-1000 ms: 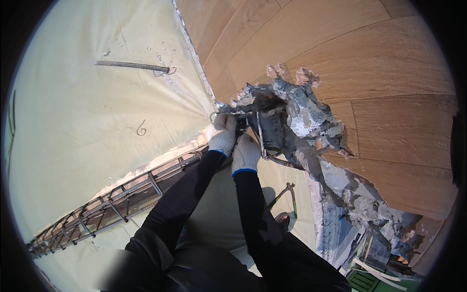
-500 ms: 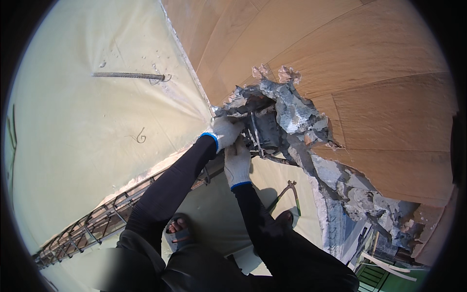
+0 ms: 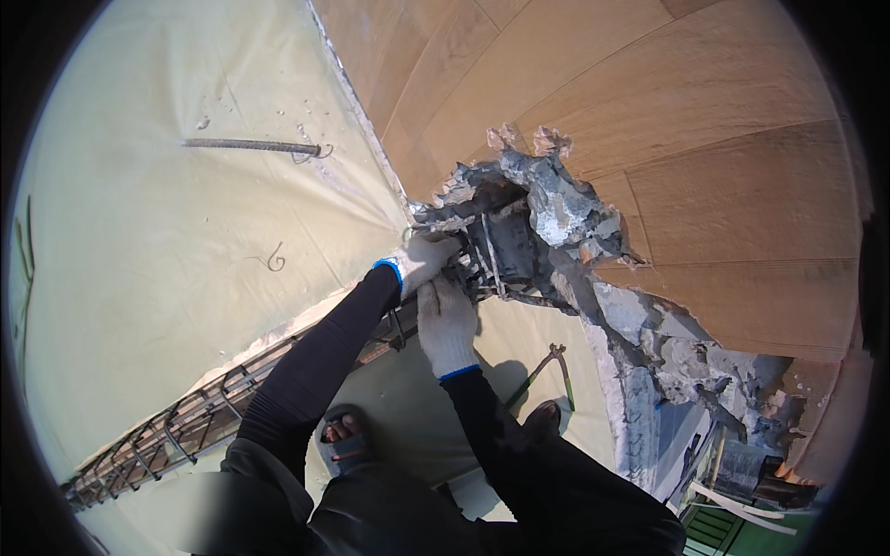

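My left hand, in a white knit glove with a blue cuff, is closed at the end of the rebar cage, where it meets broken concrete. Just below it, touching or nearly so, my right hand in a matching glove has its fingers bent inward. What either hand grips is hidden by the gloves and shadow. Right of the fingers, thin steel bars cross a dark cavity in the concrete. Long-handled pincers with green handles lie on the pale sheet near my foot.
Wood-look tiles cover the surface at upper right, ending in a jagged edge. A pale sheet spreads on the left, with a short rebar stub and a bent wire. Debris and green material are at lower right.
My right hand has shifted slightly left and down, its back turning more into view. My left hand has edged a little left and stays at the rebar.
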The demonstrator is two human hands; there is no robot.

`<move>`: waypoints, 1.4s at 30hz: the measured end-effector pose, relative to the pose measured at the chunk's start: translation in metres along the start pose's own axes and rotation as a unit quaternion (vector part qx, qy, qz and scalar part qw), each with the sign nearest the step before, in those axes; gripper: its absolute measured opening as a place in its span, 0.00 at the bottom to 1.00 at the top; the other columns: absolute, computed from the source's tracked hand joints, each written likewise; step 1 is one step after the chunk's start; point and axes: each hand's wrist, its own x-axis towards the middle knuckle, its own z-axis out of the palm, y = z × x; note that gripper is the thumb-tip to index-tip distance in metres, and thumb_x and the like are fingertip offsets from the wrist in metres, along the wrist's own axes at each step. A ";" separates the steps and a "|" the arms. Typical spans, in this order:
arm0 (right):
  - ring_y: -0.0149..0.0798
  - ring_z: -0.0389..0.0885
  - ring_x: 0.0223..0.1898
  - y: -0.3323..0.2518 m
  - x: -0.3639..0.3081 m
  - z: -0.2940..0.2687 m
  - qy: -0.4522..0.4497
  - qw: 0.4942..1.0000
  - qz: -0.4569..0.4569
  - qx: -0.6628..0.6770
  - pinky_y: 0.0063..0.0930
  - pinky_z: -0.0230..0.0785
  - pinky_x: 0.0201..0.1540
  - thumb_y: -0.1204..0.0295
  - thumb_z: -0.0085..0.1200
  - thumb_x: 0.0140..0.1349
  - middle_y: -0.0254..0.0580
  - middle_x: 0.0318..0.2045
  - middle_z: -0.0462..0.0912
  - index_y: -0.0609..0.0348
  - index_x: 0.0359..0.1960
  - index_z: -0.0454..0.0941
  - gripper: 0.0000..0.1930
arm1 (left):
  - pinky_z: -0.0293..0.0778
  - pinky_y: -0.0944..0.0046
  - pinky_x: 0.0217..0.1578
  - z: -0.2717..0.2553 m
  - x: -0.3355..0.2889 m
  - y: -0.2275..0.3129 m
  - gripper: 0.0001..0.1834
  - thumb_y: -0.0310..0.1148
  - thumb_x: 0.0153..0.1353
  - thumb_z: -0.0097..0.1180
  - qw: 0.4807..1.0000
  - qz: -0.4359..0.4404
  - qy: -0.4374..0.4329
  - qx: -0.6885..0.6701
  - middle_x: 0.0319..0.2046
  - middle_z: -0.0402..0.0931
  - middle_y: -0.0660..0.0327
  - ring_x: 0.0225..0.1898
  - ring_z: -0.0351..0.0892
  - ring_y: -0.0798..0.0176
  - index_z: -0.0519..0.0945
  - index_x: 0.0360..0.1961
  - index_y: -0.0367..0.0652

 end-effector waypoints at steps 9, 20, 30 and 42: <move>0.26 0.74 0.32 0.027 0.044 0.011 0.035 0.633 0.455 0.625 0.23 0.67 0.35 0.54 0.60 0.81 0.25 0.34 0.77 0.45 0.43 0.81 0.12 | 0.85 0.58 0.44 -0.010 -0.021 0.016 0.19 0.40 0.81 0.54 0.999 0.041 -0.030 0.003 0.40 0.91 0.58 0.40 0.90 0.64 0.89 0.60 0.39; 0.27 0.65 0.19 0.044 0.064 0.020 -0.020 0.732 0.468 0.496 0.26 0.55 0.21 0.49 0.62 0.78 0.23 0.22 0.70 0.40 0.29 0.76 0.19 | 0.84 0.45 0.53 -0.020 -0.031 0.001 0.16 0.46 0.76 0.60 0.895 0.254 0.053 0.364 0.48 0.90 0.52 0.51 0.88 0.41 0.90 0.51 0.48; 0.26 0.65 0.20 0.042 0.087 0.005 -0.032 0.691 0.488 0.532 0.27 0.58 0.22 0.61 0.56 0.76 0.20 0.20 0.67 0.41 0.30 0.75 0.12 | 0.84 0.47 0.51 -0.022 -0.039 0.004 0.25 0.55 0.72 0.63 0.961 0.067 0.146 0.224 0.46 0.89 0.47 0.50 0.89 0.41 0.88 0.50 0.42; 0.66 0.90 0.53 0.206 0.081 0.108 0.017 0.992 0.104 -0.071 0.57 0.82 0.58 0.56 0.54 0.67 0.64 0.51 0.91 0.61 0.54 0.87 0.24 | 0.86 0.43 0.48 -0.029 0.018 -0.029 0.24 0.59 0.78 0.54 0.909 0.085 0.162 0.374 0.43 0.92 0.52 0.47 0.92 0.43 0.94 0.49 0.55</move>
